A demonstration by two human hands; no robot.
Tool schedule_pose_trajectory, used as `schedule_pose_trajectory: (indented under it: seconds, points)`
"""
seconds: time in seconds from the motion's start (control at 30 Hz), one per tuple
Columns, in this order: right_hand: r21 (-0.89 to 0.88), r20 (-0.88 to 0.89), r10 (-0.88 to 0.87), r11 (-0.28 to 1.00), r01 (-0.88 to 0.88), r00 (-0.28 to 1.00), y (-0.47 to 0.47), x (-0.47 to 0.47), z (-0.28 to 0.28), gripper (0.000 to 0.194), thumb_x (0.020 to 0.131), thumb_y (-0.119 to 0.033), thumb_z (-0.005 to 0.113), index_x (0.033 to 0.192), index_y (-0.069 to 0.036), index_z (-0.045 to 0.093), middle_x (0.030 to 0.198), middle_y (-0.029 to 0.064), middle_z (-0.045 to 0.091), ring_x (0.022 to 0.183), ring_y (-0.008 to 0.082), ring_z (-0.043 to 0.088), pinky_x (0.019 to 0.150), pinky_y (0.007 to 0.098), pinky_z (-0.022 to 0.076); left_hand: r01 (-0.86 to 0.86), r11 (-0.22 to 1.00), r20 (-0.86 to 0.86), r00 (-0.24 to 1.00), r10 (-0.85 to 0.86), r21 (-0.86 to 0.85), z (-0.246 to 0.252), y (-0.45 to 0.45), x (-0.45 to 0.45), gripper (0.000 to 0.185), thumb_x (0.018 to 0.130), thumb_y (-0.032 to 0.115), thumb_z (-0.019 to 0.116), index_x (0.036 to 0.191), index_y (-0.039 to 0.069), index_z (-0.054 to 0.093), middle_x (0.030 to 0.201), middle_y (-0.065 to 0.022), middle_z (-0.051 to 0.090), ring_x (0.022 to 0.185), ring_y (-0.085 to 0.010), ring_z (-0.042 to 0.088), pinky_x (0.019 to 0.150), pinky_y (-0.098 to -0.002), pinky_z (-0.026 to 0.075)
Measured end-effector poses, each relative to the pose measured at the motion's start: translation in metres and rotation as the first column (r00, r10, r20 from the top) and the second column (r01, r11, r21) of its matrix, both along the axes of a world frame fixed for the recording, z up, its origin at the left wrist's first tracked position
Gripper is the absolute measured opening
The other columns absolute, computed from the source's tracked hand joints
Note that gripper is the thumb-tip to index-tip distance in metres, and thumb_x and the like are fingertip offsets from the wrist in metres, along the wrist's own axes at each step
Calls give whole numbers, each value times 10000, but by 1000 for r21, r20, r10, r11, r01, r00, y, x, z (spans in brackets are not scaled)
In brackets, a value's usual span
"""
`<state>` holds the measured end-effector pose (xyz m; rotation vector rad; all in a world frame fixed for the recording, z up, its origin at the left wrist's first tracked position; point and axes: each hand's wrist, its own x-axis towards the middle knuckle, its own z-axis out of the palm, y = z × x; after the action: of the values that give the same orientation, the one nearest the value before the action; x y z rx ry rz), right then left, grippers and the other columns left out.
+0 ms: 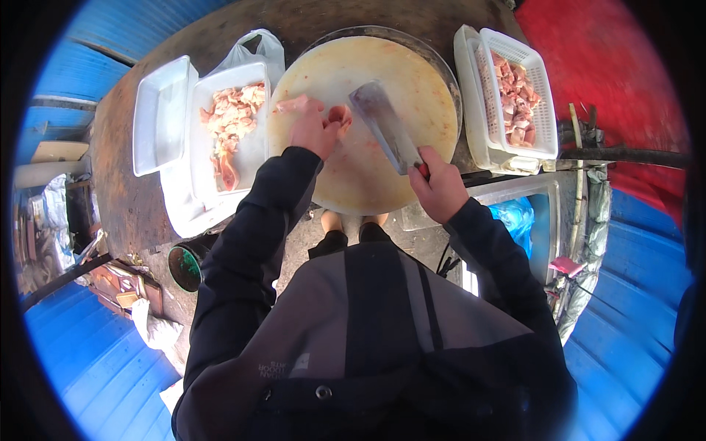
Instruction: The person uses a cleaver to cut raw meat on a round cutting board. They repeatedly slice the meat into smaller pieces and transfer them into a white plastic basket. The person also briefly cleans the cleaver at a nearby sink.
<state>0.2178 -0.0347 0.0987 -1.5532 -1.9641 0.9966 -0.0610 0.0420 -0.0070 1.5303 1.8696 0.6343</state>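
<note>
My right hand (439, 183) grips the red handle of a metal cleaver (384, 125), whose wide blade slants up and to the left over a round cutting board (375, 187). On the left part of that board, my left hand (315, 132) holds a piece of raw meat (340, 117), with its pale end (290, 103) showing beyond the fingers on the other side; whether this is one piece or two I cannot tell. Small red scraps and stains mark the board's surface.
Left of the board, a white tray (205, 165) holds pale raw meat pieces (234, 118), beside a second white tray (161, 118) and a plastic bag (270, 47). At right, a white perforated basket (546, 118) contains cut meat (514, 99). A sink-like basin (543, 204) holds blue plastic (514, 218).
</note>
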Motion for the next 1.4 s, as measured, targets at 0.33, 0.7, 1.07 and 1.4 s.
schedule_pose_trajectory:
  seconds: [0.33, 0.7, 1.07, 1.4]
  points:
    - [24, 197, 215, 974, -224, 957, 21, -5, 11, 210, 955, -148, 598, 1122, -47, 519, 760, 208, 641, 741, 456, 640, 667, 534, 504, 65, 977, -301, 954, 0, 205, 2, -27, 22, 368, 878, 298, 721, 1142, 80, 584, 1108, -173, 660, 1027, -383, 661, 843, -492, 557]
    - [98, 355, 376, 896, -434, 856, 49, -10, 3, 200, 973, -137, 534, 1160, -65, 528, 867, 225, 657, 803, 436, 658, 714, 536, 528, 252, 907, -465, 882, -73, 337, 1, -47, 11, 229, 883, 178, 635, 1074, 52, 651, 1174, -121, 625, 1127, -346, 585, 903, -453, 517]
    - [-5, 604, 391, 874, -487, 695, 79, -26, 3, 190, 979, -124, 487, 1159, -75, 527, 941, 214, 646, 851, 438, 669, 740, 520, 542, 333, 893, -565, 817, -112, 304, -9, -33, 31, 295, 904, 136, 564, 1162, 58, 683, 1245, -89, 606, 1214, -310, 541, 920, -439, 497]
    - [-99, 489, 420, 898, -430, 765, 110, -15, -33, 208, 989, -168, 512, 1166, -60, 535, 974, 271, 690, 950, 464, 666, 826, 548, 511, 305, 898, -517, 849, -106, 318, -12, -22, 36, 230, 882, 100, 575, 1081, 80, 690, 1143, -108, 632, 1087, -330, 581, 926, -406, 511]
